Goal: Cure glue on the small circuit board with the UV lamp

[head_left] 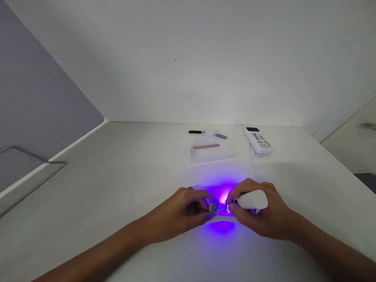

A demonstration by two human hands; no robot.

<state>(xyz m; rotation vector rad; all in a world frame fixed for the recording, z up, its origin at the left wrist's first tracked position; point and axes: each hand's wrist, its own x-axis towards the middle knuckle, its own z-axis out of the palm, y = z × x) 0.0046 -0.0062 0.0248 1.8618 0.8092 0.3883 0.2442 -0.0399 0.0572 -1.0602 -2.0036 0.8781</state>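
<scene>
My right hand (260,213) is wrapped round a white handheld UV lamp (253,199), which throws a bright violet glow to its left. Between the thumb and fingers of my left hand (183,209) is a small piece with a beige end and a bluish, see-through part (215,206); its exact kind is too small to tell. This piece is lit by the violet light. The two hands are close together, with the fingertips of my right hand just beside the glowing end. Violet light also falls on the white table (141,164) around them.
Behind the hands, a pink pen-like tool (206,146) lies in a clear shallow tray (202,159). Farther back are a black-handled tool (195,132) and a small clear packet (216,135). A white power bank (258,140) with a cable lies right. A grey metal bar (35,187) crosses the left edge.
</scene>
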